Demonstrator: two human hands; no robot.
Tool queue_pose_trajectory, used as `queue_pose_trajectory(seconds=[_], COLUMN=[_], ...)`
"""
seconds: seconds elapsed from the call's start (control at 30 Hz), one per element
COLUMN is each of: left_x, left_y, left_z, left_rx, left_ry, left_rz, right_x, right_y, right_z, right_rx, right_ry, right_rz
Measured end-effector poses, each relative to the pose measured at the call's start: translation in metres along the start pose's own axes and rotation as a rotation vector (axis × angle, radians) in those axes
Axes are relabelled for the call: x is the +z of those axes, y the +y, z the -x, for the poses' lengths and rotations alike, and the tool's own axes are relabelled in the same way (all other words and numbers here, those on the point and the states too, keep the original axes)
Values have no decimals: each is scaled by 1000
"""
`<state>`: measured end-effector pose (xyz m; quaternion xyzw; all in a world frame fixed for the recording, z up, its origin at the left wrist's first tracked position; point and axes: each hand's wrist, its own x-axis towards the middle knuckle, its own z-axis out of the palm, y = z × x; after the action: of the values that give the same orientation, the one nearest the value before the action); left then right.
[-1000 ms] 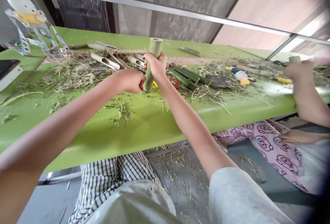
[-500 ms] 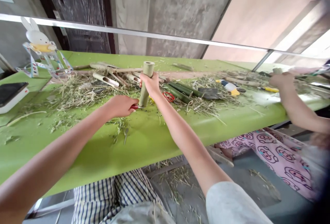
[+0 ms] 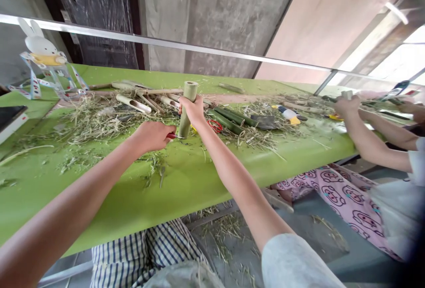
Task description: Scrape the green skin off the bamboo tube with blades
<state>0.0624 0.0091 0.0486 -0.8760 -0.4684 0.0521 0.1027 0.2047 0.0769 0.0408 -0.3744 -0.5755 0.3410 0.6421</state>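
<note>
A pale green bamboo tube (image 3: 190, 90) stands nearly upright on the green table (image 3: 186, 168), its open end up. My right hand (image 3: 193, 110) is wrapped round its upper half. My left hand (image 3: 156, 136) is closed on the red handle of a small tool (image 3: 171, 136), whose thin metal part touches the tube near its foot. The tip of the tool is too small to make out. Fibrous shavings (image 3: 89, 117) and split bamboo pieces (image 3: 133, 103) lie behind my hands. Dark green bamboo lengths (image 3: 229, 121) lie to the right, beside a red looped item (image 3: 214, 126).
A white rabbit figure (image 3: 41, 49) stands at the back left, near a dark-topped box (image 3: 11, 120). A blade-like dark piece (image 3: 264, 122) and a yellow-and-white tool (image 3: 288, 114) lie right of centre. Another person's hands (image 3: 347, 105) work at the far right. A metal rail crosses behind.
The view has shifted slightly, and more of the person at the right shows. My hands keep the same hold, and the small tool's metal part shows more plainly at the tube's foot.
</note>
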Motion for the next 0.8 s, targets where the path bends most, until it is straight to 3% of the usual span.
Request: queue_pose_trajectory(seconds=[0.13,0.37,0.67,0.8], left_x=[0,-1,-30,-33], left_y=[1,-12,9,8], left_z=[-1,-12,-33,-45], left_rx=[-18,16,-6,-47], left_ry=[5,-99,-259,-416], left_rz=[19,150,71,215], right_x=[0,3,1,1], right_y=[0,4,2,4], right_z=[0,-2,0,-2], right_rx=[-3,-16,-64,-50], right_ry=[-9,30,20,2], right_rz=[10,-1,-6,1])
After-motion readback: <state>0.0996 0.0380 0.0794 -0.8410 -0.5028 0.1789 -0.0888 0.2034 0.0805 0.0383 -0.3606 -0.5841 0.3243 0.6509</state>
